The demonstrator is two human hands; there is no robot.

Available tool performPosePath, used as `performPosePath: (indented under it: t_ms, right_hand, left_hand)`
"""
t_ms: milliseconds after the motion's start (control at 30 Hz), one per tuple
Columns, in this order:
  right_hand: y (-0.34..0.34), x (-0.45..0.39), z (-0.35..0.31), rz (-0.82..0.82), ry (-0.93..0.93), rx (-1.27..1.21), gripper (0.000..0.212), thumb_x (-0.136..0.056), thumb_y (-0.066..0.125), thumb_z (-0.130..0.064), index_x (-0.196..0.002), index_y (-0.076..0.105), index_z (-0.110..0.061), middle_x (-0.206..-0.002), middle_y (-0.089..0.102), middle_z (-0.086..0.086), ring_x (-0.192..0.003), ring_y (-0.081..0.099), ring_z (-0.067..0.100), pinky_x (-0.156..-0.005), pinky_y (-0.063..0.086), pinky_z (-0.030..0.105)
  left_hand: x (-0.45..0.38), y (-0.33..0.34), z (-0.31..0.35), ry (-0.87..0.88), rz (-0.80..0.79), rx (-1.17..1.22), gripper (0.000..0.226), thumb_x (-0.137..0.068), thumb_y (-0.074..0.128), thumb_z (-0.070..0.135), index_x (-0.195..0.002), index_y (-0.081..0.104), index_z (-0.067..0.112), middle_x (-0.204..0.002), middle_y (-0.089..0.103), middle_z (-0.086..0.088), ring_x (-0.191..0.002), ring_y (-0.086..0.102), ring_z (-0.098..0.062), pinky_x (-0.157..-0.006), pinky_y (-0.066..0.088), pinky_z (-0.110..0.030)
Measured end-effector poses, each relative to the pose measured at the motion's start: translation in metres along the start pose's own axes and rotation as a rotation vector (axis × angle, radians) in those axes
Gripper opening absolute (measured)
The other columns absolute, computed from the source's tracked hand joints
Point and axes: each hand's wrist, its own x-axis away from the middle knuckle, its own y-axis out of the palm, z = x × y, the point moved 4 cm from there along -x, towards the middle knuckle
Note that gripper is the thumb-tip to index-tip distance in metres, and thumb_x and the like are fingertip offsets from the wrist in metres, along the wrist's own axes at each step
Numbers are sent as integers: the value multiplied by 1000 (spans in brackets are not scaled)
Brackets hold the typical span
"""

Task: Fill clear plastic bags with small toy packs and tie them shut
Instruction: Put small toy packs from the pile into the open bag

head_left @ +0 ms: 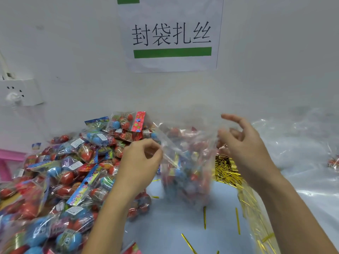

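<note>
A clear bag (185, 167) stuffed with toy packs stands blurred on the bench (176, 224). The left hand (141, 160) pinches its left rim; the right hand (242, 142) pinches the right rim, fingers partly spread. Loose toy packs (60, 178) heap left; gold twist ties (227, 169) lie right.

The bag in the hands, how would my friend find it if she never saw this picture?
Look below the white paper sign on the wall, between the two hands. The clear bag stands there on the blue table, its top held open by the left hand and right hand. Unlike the small toy packs heaped left, it is tall and holds many.
</note>
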Motion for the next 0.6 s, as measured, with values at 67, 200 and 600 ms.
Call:
performPosePath:
  t_ms: [67, 200, 600]
  right_hand:
    - [0, -1, -7, -29, -26, -146, 27, -97, 61, -18, -120, 61, -30, -70, 60, -1, -69, 58, 13, -61, 53, 26]
    - [3, -2, -1, -51, 78, -131, 28, -101, 51, -9, -122, 59, -26, -70, 65, -5, -64, 57, 12, -61, 50, 28]
    - [-14, 11, 7, -447, 232, 523, 49, -75, 86, -36, -113, 58, -47, -108, 69, -13, -91, 72, 8, -89, 57, 35]
  left_hand:
    - [-1, -4, 2, -31, 56, 122, 18, -93, 63, 19, -109, 63, 27, -90, 68, 19, -77, 65, 2, -60, 46, -9]
    - [5, 7, 3, -50, -130, 276, 59, -95, 51, 9, -137, 30, 44, -120, 57, 35, -109, 58, 2, -81, 47, -14]
    - [2, 1, 14, 129, 90, 79, 11, -88, 71, 29, -81, 69, 37, -90, 68, 17, -89, 57, 6, -70, 42, -10]
